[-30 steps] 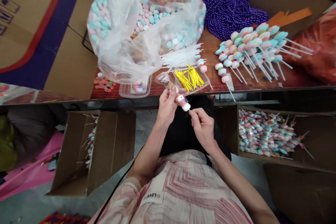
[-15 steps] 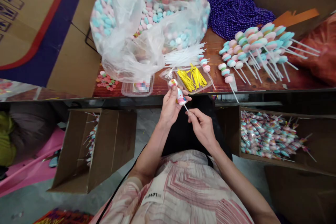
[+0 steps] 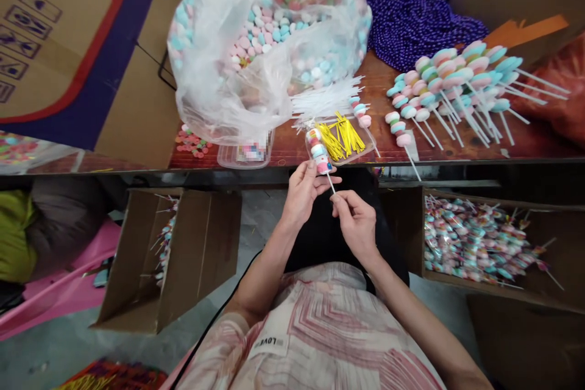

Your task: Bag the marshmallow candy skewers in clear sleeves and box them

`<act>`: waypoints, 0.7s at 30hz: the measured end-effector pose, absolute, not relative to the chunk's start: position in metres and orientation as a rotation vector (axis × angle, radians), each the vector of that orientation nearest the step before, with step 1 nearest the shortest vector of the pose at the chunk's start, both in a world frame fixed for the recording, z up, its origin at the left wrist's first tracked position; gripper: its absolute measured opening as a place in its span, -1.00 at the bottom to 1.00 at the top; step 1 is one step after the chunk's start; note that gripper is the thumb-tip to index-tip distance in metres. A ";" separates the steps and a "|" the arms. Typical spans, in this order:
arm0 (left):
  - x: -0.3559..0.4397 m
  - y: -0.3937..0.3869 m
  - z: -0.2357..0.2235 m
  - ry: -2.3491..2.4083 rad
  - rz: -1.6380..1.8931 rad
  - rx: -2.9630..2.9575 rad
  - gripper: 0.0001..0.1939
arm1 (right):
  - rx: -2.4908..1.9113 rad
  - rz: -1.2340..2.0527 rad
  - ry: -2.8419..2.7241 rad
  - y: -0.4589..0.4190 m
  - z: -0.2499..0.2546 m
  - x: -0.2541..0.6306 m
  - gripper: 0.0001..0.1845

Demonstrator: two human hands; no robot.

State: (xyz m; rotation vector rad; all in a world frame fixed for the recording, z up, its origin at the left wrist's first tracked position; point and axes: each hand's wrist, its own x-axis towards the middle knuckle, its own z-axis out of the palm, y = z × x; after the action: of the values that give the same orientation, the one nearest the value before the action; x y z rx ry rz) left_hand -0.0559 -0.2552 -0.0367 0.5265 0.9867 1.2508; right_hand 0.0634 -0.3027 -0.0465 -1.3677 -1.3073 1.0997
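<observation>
In front of me, at the table's edge, is a marshmallow skewer [image 3: 322,152] in a clear printed wrapper, its white stick pointing down toward me. My left hand [image 3: 302,190] grips the wrapper's lower end between thumb and fingers, some fingers stretched out behind the stick. Lower down, my right hand [image 3: 355,219] pinches the stick near its free end. Just beyond the skewer lies a clear tray of yellow twist ties [image 3: 342,137]. White sticks [image 3: 324,97] are heaped behind it, with one short unwrapped skewer [image 3: 361,112] beside the tray.
A large plastic bag of marshmallows [image 3: 269,30] fills the table's back. Unwrapped skewers [image 3: 457,82] are piled at right, near purple beaded strings [image 3: 415,18]. A clear tub [image 3: 223,157] sits left. Open cartons [image 3: 201,256] flank my legs; the right one holds wrapped skewers [image 3: 475,241].
The wrapped skewer has moved slightly away from me and more of it shows above my left hand. That hand now grips lower on the wrapper; my right hand still pinches the stick.
</observation>
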 end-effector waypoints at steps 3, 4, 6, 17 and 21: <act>-0.060 -0.256 -0.041 1.077 1.286 0.547 -0.63 | -1.378 1.098 -1.313 -0.305 -0.048 0.065 -0.76; -0.061 -0.255 -0.042 1.093 1.277 0.559 -0.64 | -1.377 1.097 -1.316 -0.305 -0.049 0.066 -0.76; -0.063 -0.255 -0.043 1.121 1.268 0.591 -0.69 | -1.380 1.092 -1.314 -0.306 -0.050 0.066 -0.76; -0.067 -0.271 -0.053 0.996 1.219 0.848 -0.72 | -1.351 1.115 -1.255 -0.292 -0.042 0.060 -0.74; -0.068 -0.272 -0.052 1.043 1.314 0.697 -0.70 | -1.355 1.134 -1.267 -0.296 -0.046 0.059 -0.75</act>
State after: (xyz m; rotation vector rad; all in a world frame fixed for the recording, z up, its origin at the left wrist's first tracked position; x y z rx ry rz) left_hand -0.0682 -0.2721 -0.0520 0.6969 1.0429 1.3140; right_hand 0.0594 -0.2965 -0.0462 -1.3554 -1.2673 1.1337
